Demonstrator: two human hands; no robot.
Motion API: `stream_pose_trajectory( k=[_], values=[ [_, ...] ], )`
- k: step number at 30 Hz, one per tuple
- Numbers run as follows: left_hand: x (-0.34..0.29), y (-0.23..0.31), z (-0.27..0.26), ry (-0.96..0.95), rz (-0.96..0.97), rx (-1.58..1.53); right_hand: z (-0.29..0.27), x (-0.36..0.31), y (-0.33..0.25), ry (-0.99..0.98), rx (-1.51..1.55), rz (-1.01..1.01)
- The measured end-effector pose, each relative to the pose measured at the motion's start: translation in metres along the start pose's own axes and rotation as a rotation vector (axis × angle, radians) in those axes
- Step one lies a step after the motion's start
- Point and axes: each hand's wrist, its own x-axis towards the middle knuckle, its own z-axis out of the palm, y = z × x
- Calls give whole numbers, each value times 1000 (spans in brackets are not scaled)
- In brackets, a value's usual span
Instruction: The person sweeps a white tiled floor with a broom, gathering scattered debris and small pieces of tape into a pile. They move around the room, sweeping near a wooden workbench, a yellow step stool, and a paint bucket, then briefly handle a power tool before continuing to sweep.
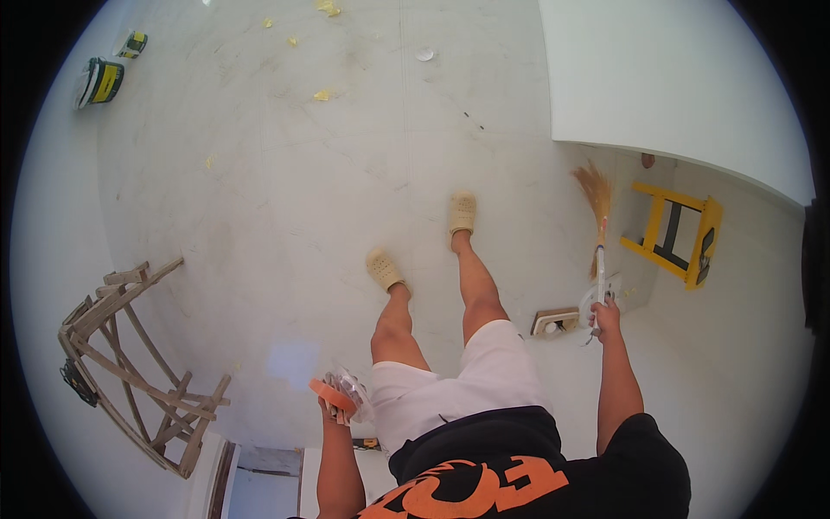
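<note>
My right hand (608, 317) is closed round the white handle of a broom (595, 192), held out at my right side. The broom's tan bristles fan away from me, towards the yellow stand. At my left hip, my left hand (330, 409) is closed on an orange curved piece (335, 396) together with crumpled clear plastic (357, 391). What kind of thing the orange piece is, I cannot make out. Beyond my hands, small yellow scraps (322, 95) lie scattered over the pale floor (303, 173), along with a small white round thing (424, 54).
A yellow stand (674, 227) is near the right wall, beside a white wall corner (657, 78). A wood-edged box (555, 323) sits close to my right hand. On the left is a wooden trestle (130, 372); dark buckets with yellow labels (102, 82) stand at far left.
</note>
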Motion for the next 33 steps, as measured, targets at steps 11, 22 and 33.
stream_pose_trajectory(
  k=[11,22,33],
  values=[
    [35,-93,65,176,-1,130,286,5,-162,-497,527,105],
    [124,-127,162,27,-184,158,33,-38,-200,-629,23,-334],
    [155,-152,177,52,-68,174,-134,-15,-61,-245,-83,193]
  ],
)
